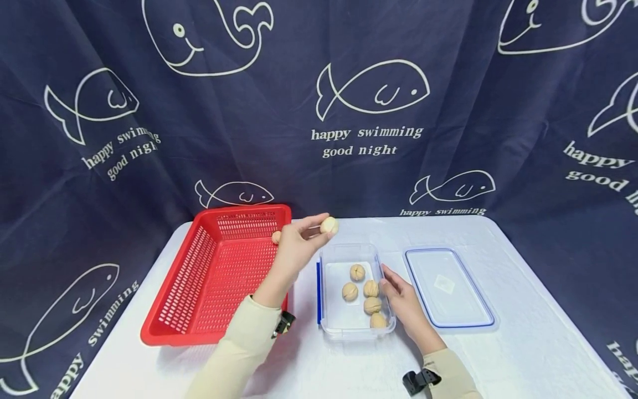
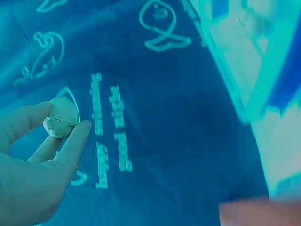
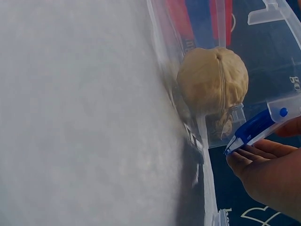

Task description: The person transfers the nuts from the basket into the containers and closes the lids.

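My left hand [image 1: 294, 249] pinches a walnut [image 1: 329, 225] between thumb and fingers, raised above the table between the red basket [image 1: 214, 337] and the clear plastic box [image 1: 344, 334]. The left wrist view shows that walnut [image 2: 62, 117] at the fingertips. Several walnuts [image 1: 350, 291] lie inside the box, mostly along its right side. My right hand [image 1: 406, 305] holds the box by its right wall; in the right wrist view its fingers lie at a blue clip [image 3: 256, 126]. Another walnut [image 1: 276, 237] shows at the basket's right side, partly hidden by my left hand.
To the right of the box, a clear lid [image 1: 448, 285] with a blue seal lies flat on the white-covered table [image 1: 528, 343]. Behind the table hangs a dark blue curtain [image 1: 279, 133] printed with white fish and words.
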A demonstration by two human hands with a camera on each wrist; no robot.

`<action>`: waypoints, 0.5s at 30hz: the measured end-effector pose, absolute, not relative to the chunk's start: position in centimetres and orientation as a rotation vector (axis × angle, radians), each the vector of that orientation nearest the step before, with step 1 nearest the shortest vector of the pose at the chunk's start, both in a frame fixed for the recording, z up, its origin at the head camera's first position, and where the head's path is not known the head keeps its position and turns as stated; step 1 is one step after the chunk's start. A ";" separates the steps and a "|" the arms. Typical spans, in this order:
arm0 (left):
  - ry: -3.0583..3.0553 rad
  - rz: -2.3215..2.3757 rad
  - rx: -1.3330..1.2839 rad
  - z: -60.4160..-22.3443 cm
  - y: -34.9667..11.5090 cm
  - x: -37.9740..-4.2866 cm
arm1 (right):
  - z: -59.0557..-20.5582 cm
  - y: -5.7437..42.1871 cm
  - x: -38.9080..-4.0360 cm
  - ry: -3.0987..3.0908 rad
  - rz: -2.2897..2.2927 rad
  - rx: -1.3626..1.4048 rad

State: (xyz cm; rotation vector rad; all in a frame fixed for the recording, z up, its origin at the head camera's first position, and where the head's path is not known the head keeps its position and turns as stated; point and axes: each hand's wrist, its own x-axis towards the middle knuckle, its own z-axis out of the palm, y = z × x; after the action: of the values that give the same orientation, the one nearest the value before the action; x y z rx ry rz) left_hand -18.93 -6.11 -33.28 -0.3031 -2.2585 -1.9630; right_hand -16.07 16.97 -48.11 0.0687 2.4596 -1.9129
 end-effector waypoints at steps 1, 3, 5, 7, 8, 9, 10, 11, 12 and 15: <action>-2.265 -1.971 -0.320 -33.5 -5.8 -18.6 | -48.1 17.0 -16.1 2.459 -1.914 0.067; -2.278 -2.003 -0.346 -34.1 -5.1 -18.1 | -48.2 17.0 -16.1 2.455 -1.918 0.063; -2.299 -2.028 -0.351 -34.7 -4.6 -17.6 | -48.2 16.9 -16.1 2.452 -1.920 0.061; -2.319 -2.044 -0.350 -35.4 -4.1 -17.3 | -48.2 16.9 -16.1 2.452 -1.915 0.061; -2.330 -2.048 -0.348 -35.8 -3.9 -17.1 | -48.1 16.9 -16.1 2.454 -1.913 0.061; -2.340 -2.041 -0.354 -36.2 -3.7 -17.0 | -48.1 16.9 -16.1 2.459 -1.911 0.062; -2.351 -2.037 -0.356 -36.6 -3.5 -16.9 | -48.1 16.9 -16.1 2.463 -1.908 0.063; -2.361 -2.030 -0.360 -37.1 -3.3 -16.8 | -48.1 16.9 -16.1 2.467 -1.906 0.064; -2.379 -2.025 -0.355 -37.6 -3.1 -16.7 | -48.0 16.9 -16.1 2.470 -1.903 0.065; -2.422 -2.011 -0.348 -39.2 -2.5 -16.5 | -48.0 17.0 -16.2 2.478 -1.896 0.064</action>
State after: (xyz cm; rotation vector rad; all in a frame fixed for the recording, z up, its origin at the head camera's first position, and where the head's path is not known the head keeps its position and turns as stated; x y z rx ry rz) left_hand -16.53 -2.48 -39.22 -0.3477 -2.4217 -2.0113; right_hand -16.16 16.99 -47.97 0.0642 2.4780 -1.8963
